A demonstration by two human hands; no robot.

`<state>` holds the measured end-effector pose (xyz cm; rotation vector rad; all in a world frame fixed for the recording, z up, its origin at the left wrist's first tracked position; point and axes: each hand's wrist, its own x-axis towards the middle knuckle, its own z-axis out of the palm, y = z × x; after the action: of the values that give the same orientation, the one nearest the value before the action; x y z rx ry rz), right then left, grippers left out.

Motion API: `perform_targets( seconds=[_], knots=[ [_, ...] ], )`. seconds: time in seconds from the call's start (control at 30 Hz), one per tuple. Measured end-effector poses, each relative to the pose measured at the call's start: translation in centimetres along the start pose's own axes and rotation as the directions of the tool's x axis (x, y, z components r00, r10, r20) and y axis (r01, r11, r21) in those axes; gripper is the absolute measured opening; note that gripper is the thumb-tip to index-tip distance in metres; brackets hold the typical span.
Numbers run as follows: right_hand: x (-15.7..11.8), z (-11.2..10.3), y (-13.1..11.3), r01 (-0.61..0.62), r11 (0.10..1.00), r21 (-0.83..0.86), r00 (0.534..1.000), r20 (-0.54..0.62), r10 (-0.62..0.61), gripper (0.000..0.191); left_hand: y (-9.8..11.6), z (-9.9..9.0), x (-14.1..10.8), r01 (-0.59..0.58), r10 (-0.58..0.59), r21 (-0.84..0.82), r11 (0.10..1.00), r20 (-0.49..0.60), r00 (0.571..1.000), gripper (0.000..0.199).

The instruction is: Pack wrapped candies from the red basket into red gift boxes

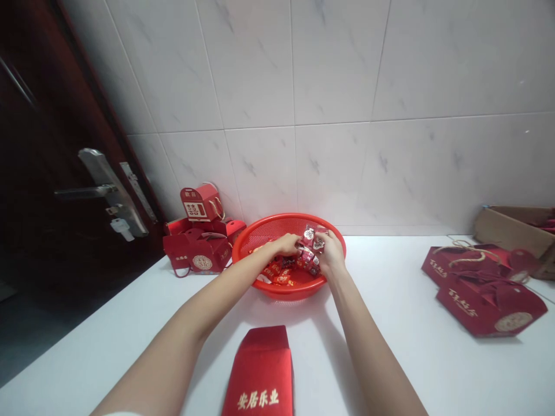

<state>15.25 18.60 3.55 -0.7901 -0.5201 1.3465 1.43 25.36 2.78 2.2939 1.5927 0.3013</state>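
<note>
A red plastic basket (264, 222) with a perforated wall holds red and dark-red wrapped candies (281, 276). Both hands reach over it. My right hand (332, 251) is closed on a dark-red wrapped candy (318, 242) at the right side of the basket. My left hand (288, 245) is bent over the candies near the basket's middle, fingers curled beside a dark-red packet; what they grip is hidden. Between my forearms lies a red box (260, 370) with gold characters and a raised flap at its far end.
Several red gift boxes (202, 248) are stacked on the left, near a dark door with a metal handle (93, 190). On the right lie two dark-red boxes (489, 306) with cord handles. A cardboard box (498, 228) stands behind them. A tiled wall (338, 173) bounds the white table (390, 289).
</note>
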Motion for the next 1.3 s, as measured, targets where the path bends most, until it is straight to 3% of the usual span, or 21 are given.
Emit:
perform_targets(
  seconds=[0.13,0.27,0.43,0.63,0.97,1.3],
  knots=[
    [0.0,0.0,0.1,0.000,1.000,0.006,1.000,0.003,0.000,0.022,-0.4,0.5,0.2,0.021,-0.020,-0.049,0.999,0.024,1.000,0.014],
    [-0.2,0.1,0.0,-0.008,1.000,0.000,1.000,0.004,0.008,0.021,-1.3,-0.8,-0.2,-0.005,0.008,-0.169,0.986,0.017,1.000,0.008],
    [-0.6,0.3,-0.2,-0.013,1.000,-0.021,1.000,0.011,0.013,0.014,-2.3,-2.6,-0.7,-0.098,0.055,-0.380,0.920,-0.123,0.991,0.015],
    [-0.7,0.3,0.1,-0.024,0.997,-0.075,0.995,0.098,0.031,0.011,-2.6,-2.9,-0.9,-0.212,0.058,-0.573,0.792,-0.275,0.960,0.029],
    [-0.8,0.1,0.3,-0.008,0.994,-0.106,0.992,0.124,0.022,0.015,-2.7,-2.5,-0.7,-0.306,-0.025,-0.672,0.674,-0.435,0.900,0.036],
    [-0.5,0.0,0.1,-0.041,0.994,-0.104,0.993,0.109,0.052,0.016,-2.6,-2.8,-0.9,-0.288,-0.047,-0.679,0.675,-0.429,0.902,0.024]
  ],
)
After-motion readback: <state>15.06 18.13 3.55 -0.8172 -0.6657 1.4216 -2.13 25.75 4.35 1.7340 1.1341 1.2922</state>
